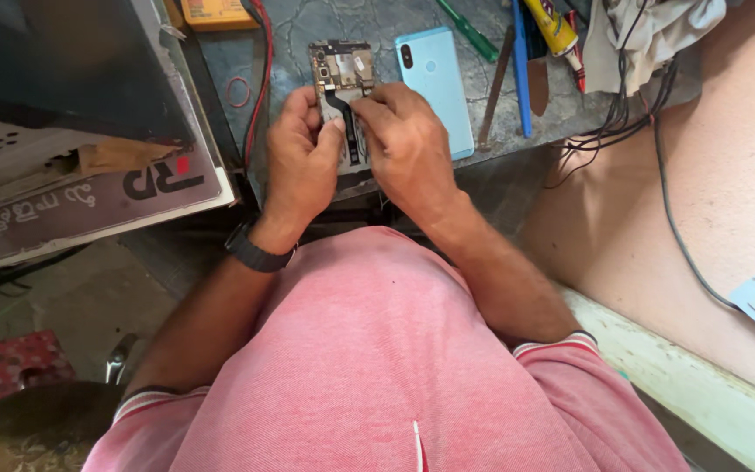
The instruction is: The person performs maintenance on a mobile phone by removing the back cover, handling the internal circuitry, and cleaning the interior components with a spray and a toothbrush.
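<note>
Soft, even daylight fills the scene, brightest on the pink wall (727,157) to the right of the workbench (308,26); there is no hard glare. The dark panel (54,61) left of the workbench sits in deep shade, and the floor (89,297) below it is dim. Both hands cast only faint shadows onto the workbench. Focus is sharp at the centre. Wide-angle distortion bends straight edges away from the workbench, and slight softness appears towards the frame corners.
</note>
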